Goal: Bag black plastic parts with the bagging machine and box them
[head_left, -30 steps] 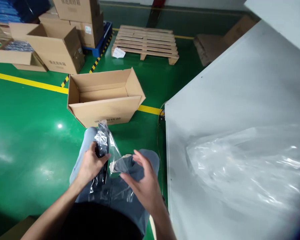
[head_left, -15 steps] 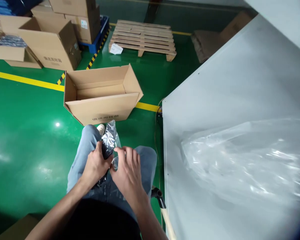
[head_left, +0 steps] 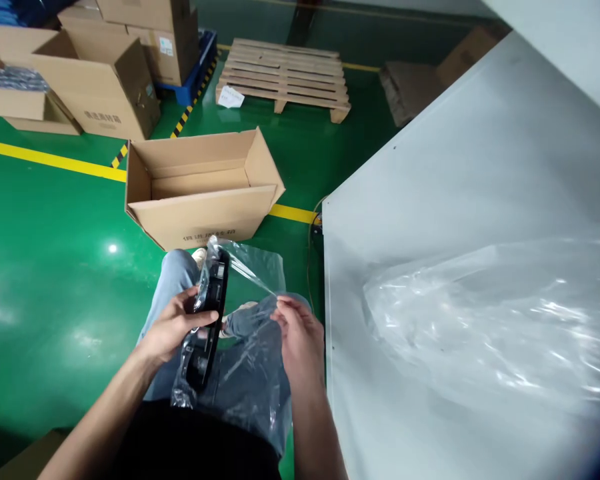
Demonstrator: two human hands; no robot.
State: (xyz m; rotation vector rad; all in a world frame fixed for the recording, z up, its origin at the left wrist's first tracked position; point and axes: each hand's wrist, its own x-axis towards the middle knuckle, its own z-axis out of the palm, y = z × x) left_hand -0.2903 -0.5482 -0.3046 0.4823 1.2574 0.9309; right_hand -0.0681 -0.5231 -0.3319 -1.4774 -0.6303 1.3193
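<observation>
Over my lap, my left hand (head_left: 177,325) grips a long black plastic part (head_left: 211,313) through its clear bag, thumb lying across the near face. The part stands lengthwise away from me, with recesses along its side; its exact kind I cannot make out. The clear plastic bag (head_left: 257,267) spreads out to the right of the part as a thin, see-through sheet. My right hand (head_left: 300,330) pinches the bag's right side between thumb and fingertips, pulling it taut.
An open cardboard box (head_left: 205,217) stands on the green floor just beyond my knees. A grey panel (head_left: 380,220) with clear plastic film (head_left: 480,307) on it fills the right side. Farther back are a wooden pallet (head_left: 283,73) and more cardboard boxes (head_left: 97,100).
My right hand has moved right, away from the left, drawing the bag out wide. The bundled wrapping has unfolded and the black part now shows clearly in my left hand.
</observation>
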